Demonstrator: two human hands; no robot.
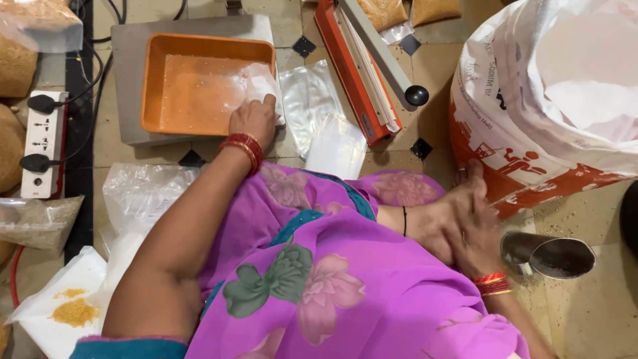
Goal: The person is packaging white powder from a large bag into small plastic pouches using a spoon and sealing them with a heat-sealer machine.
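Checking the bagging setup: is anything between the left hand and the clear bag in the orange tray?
Nothing visible. The left hand already rests on the clear plastic bag at the right side of the orange tray. The right hand is far off, beside the metal scoop.

At the upper right of the frame you have a big white sack point(531, 100) with orange print along its lower band, its mouth open. Clear empty plastic pouches point(325, 123) lie at centre top beside the orange tray. Filled clear bags of tan grain point(405, 12) sit at the top edge, with another point(26, 40) at the upper left. A flat clear bag point(143, 193) rests at left centre.
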